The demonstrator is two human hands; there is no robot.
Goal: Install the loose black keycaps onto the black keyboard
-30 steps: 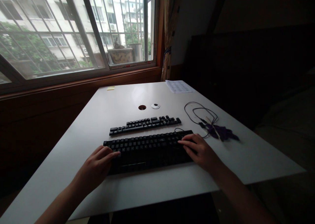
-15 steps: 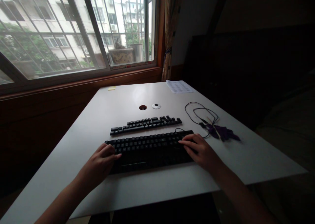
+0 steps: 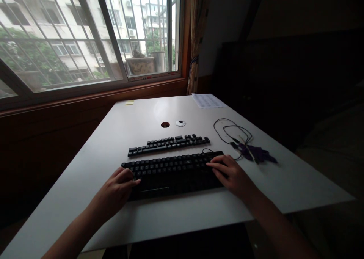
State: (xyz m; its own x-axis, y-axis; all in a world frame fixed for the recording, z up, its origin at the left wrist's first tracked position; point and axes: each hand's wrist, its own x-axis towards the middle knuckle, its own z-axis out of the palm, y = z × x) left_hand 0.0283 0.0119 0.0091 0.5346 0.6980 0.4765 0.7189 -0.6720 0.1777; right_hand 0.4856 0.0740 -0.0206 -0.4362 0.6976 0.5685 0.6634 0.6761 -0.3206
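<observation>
A black computer keyboard lies near the front of the white table. Its back rows carry keycaps, while the front part looks dark and mostly bare of them. My left hand is closed at the keyboard's left end, fingers curled and thumb reaching over its front part. At the right end, my right hand rests with bent fingers on the number-pad side, gripping that end; whether a small key sits under its fingertips I cannot make out. Behind the keyboard, loose black keycaps are lined up in rows.
To the right, a black cable loops beside a purple cloth with a thin stick-like thing on it. Farther back are a round hole, its white cover, printed sheets and yellow notes. A barred window stands beyond.
</observation>
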